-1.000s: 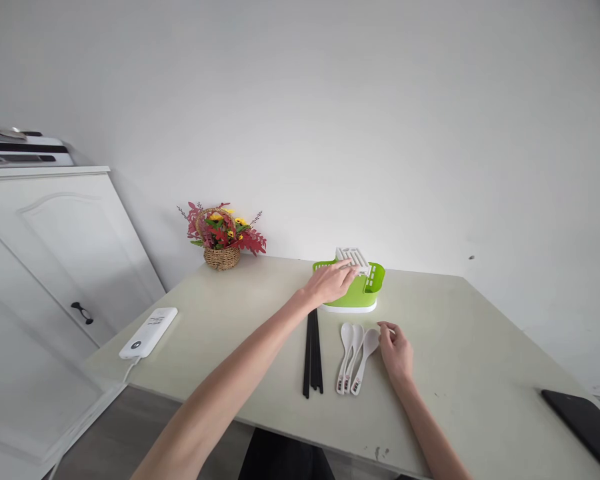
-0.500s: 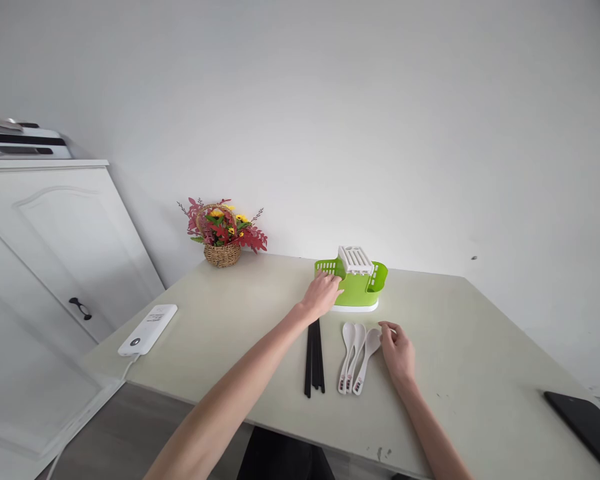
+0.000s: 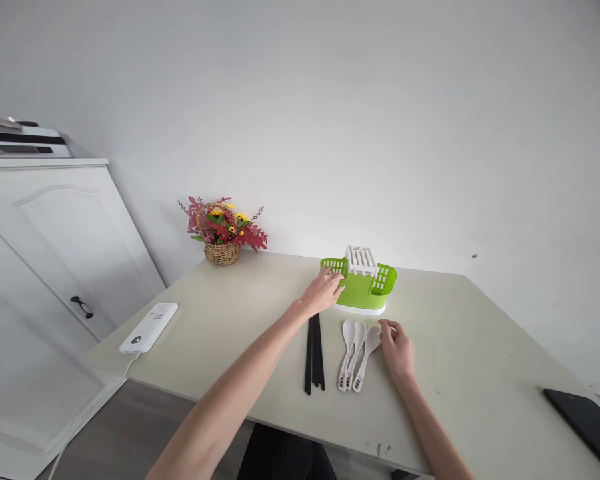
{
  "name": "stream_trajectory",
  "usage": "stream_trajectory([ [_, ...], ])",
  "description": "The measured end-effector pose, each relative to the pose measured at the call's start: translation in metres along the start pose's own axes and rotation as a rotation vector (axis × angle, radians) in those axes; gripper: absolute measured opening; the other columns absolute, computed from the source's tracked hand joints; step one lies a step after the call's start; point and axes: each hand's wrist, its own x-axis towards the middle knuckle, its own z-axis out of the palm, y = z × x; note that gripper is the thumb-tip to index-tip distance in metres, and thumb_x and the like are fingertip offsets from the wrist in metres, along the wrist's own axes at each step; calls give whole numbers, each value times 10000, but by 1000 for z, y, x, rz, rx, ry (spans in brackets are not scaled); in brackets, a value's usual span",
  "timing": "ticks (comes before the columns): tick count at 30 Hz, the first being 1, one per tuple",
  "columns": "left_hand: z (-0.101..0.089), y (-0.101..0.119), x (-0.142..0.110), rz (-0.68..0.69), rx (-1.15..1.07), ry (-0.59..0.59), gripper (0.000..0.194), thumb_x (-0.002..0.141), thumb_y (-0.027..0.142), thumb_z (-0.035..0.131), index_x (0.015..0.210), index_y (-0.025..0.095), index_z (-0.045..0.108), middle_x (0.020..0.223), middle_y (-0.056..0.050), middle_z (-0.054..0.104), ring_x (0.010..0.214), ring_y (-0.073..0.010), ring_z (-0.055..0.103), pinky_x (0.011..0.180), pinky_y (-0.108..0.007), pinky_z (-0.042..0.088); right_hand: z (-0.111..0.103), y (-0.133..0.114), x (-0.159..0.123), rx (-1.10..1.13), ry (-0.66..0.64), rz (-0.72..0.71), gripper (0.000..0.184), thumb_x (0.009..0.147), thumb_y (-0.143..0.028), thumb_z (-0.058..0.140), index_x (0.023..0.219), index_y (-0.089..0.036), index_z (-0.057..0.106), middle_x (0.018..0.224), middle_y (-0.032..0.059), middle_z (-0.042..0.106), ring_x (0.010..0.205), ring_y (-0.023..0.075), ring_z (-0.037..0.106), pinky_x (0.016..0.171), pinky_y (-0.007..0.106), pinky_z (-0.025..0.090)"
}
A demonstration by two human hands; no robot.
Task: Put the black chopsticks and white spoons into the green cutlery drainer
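Observation:
A green cutlery caddy (image 3: 363, 291) with a white slatted top (image 3: 361, 260) and a white base stands upright towards the back of the table. My left hand (image 3: 323, 291) is at its left end, with fingers apart and touching its side; I see no grip around it. My right hand (image 3: 398, 348) rests on the table, loosely open and holding nothing. Its fingertips are close beside the rightmost of several white spoons (image 3: 368, 353). Left of the spoons lies a bunch of black chopsticks (image 3: 315, 353), their far ends near my left wrist.
A wicker basket of artificial flowers (image 3: 223, 252) stands at the back left. A white power bank (image 3: 150, 327) with a cable lies at the left edge, near a white cabinet (image 3: 45, 267). At the right edge is a black phone (image 3: 583, 427). The wall (image 3: 380, 133) rises behind the table.
The green caddy has shifted slightly to the right and turned a little. My left hand has moved only slightly; my right hand, the spoons and the chopsticks stay in place.

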Motion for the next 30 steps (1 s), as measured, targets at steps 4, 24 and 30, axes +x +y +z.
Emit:
stream_trajectory([
  [4,-1,0,-12,21,-92,159,283,1006,173,490,1282,202,545,1354,-142,628,1416,-294,492,1211,-538,383,0,2,1,1,-12,-4,560,834,-607,480,1046,-159,740,660,29,676,609,211,581,605,303,411],
  [24,68,21,-156,-390,-208,-53,738,993,487,520,1604,162,266,1718,-200,160,1591,-384,126,1265,-616,265,0,10,1,-17,-39,13,506,838,-559,501,1056,-168,734,770,68,745,694,230,644,665,317,443],
  [30,63,26,-164,-340,-64,-43,596,1044,422,395,1562,126,373,1687,-191,268,1580,-348,196,1271,-586,278,-1,11,1,-37,-27,18,498,839,-567,498,1042,-182,742,725,53,729,698,239,648,668,320,441],
])
